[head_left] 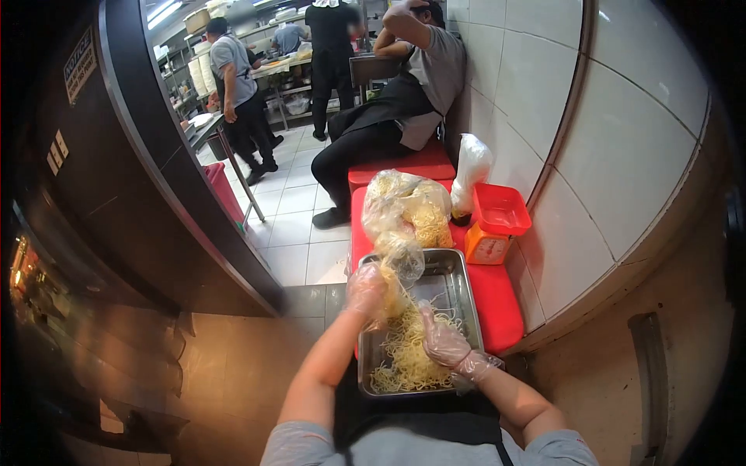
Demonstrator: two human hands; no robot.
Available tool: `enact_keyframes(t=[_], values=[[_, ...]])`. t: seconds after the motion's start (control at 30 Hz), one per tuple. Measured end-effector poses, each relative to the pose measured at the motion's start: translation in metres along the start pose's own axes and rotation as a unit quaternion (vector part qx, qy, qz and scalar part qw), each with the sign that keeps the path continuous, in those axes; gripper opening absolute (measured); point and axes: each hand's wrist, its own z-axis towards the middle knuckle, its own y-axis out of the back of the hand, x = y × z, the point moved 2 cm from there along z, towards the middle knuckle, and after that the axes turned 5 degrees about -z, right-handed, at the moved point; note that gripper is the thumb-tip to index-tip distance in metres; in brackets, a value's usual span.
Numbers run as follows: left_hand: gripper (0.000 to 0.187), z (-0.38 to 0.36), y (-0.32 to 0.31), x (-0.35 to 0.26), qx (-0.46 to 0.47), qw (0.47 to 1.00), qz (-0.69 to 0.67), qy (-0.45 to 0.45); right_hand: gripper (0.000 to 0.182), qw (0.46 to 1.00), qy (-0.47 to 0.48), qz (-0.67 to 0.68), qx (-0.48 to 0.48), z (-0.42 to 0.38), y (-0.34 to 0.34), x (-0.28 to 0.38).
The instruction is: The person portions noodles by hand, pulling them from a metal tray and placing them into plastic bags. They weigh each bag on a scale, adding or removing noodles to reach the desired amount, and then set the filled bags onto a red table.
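Observation:
A steel tray (475,326) in front of me holds a loose heap of pale yellow noodles (412,353). Over its left side, my left hand (365,290), in a clear plastic glove, closes around a clump of noodles (392,299) that hangs down to the heap. My right hand (447,346), gloved the same way, lies against the heap's right side with its fingers stretched forward, at least one of them pointing away from me. A small clear plastic bag (402,252) lies at the tray's far left corner, just beyond my left hand.
Bags of noodles (408,206) rest on the red bench (497,303) beyond the tray. An orange scale (488,247) with a red basin (501,210) stands beside the tiled wall. A seated person (412,93) occupies the bench's far end; several people stand in the kitchen behind.

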Motion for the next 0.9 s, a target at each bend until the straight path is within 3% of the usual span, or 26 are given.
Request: enact_keyframes(t=[0.07,0.2,0.23,0.3,0.33,0.37,0.43,0.5,0.57,0.63,0.67,0.7,0.8,0.9], values=[[0.027,-0.001,0.006,0.001,-0.013,0.998,0.008,-0.057,0.067,0.989,-0.095,0.013,0.110,-0.005,-0.005,-0.011],[0.050,-0.027,0.041,-0.023,0.111,0.979,-0.038,-0.169,0.092,0.965,-0.096,0.100,0.224,0.016,0.025,-0.019],[0.061,-0.047,0.071,-0.053,0.168,0.980,0.003,-0.106,0.108,0.955,-0.088,0.209,0.193,0.026,0.030,-0.026],[0.067,-0.042,0.053,-0.017,0.235,0.945,-0.192,-0.123,0.098,0.980,-0.034,0.184,0.066,0.048,0.019,-0.027],[0.071,-0.043,0.046,-0.003,0.263,0.912,-0.288,-0.129,0.092,0.980,-0.025,0.192,0.052,0.056,0.014,-0.023],[0.071,-0.049,0.048,-0.004,0.241,0.923,-0.283,-0.098,0.087,0.979,-0.016,0.201,0.038,0.065,0.010,-0.018],[0.073,-0.065,0.058,-0.013,0.194,0.942,-0.271,-0.037,0.076,0.958,-0.036,0.262,0.109,0.079,0.004,-0.007],[0.079,-0.069,0.068,-0.009,0.174,0.957,-0.229,-0.050,0.065,0.954,-0.062,0.271,0.112,0.084,0.020,-0.001],[0.078,-0.068,0.064,0.005,0.125,0.977,-0.140,-0.102,0.058,0.942,-0.039,0.315,0.106,0.086,0.038,0.002],[0.075,-0.072,0.064,-0.012,0.086,0.978,-0.017,-0.188,0.055,0.962,0.173,0.168,-0.126,0.101,0.026,0.000],[0.074,-0.077,0.063,-0.025,0.067,0.970,0.043,-0.228,0.053,0.958,0.207,0.132,-0.147,0.103,0.020,0.001],[0.055,-0.079,0.063,-0.038,0.082,0.977,-0.044,-0.190,0.051,0.951,0.238,0.096,-0.170,0.104,0.018,0.005],[0.036,-0.067,0.052,-0.035,0.116,0.979,-0.039,-0.164,0.049,0.988,0.138,0.055,-0.050,0.108,0.028,0.015],[0.027,-0.067,0.052,-0.024,0.028,0.976,-0.050,-0.209,0.045,0.989,0.087,0.097,-0.065,0.095,0.072,0.026]])
